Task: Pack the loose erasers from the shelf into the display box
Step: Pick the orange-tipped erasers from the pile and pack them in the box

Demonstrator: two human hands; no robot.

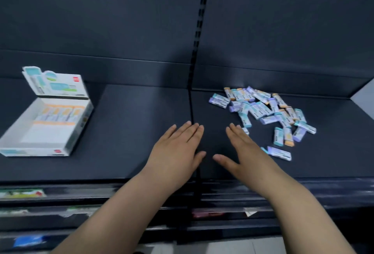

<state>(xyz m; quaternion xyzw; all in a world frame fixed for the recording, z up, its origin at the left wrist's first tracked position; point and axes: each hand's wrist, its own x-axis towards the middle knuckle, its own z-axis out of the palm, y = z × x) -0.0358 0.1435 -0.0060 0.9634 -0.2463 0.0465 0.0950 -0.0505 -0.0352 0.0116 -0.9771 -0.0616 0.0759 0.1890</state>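
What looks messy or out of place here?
The erasers lie in a jumbled heap on the right of the shelf, pointing every way, some overlapping. The display box on the left holds only one neat row at its back. The left hand and right hand hold nothing.

Over at the left end of the dark shelf (131, 136): white display box (34, 151) with teal print, open, lid flap (58, 83) standing up at the back. Inside, against the rear wall, one row of packed erasers (58, 114), side by side, orange bands showing; bare white floor in front of them. Blurred, so no exact count. Off toward the right end, well apart from the box: loose erasers (267, 110) in a scattered heap, teal, purple and orange sleeves, lying flat, crisscrossed, some overlapping. Thickest near the back edge, thinning toward the front. Nearest the front edge, a lone purple eraser (280, 153), flat, angled, just clear of the heap.
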